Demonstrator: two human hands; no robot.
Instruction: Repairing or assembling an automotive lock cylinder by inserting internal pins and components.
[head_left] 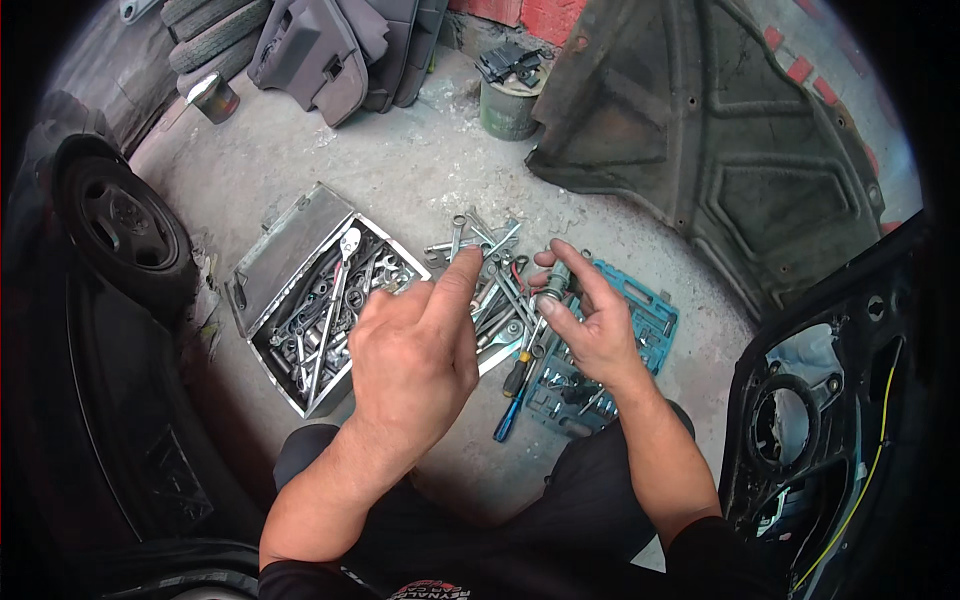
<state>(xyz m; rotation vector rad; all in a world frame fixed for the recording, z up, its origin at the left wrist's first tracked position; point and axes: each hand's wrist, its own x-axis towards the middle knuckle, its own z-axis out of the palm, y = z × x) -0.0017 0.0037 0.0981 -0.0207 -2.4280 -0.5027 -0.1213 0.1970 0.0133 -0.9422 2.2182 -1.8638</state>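
Note:
My left hand [415,345] is raised over the tools, its back toward me. Its index finger is stretched out toward the loose wrenches [500,270], the other fingers are bent under, and I see nothing held in it. In my right hand [603,335], a small greenish-grey metal cylinder [557,280], like a socket, is gripped between thumb and fingers. Below that hand lies an open teal socket-set case [650,318] with bits and sockets in it. To the left stands an open metal toolbox [285,400] full of wrenches, sockets and a long ratchet [349,243].
Screwdrivers with a blue handle [507,418] and a yellow-black handle [517,372] lie between box and case. A car wheel [125,220] is at left, a stripped door panel [800,420] at right. A dark liner panel [700,110], bucket [508,110] and tyres [215,40] stand behind.

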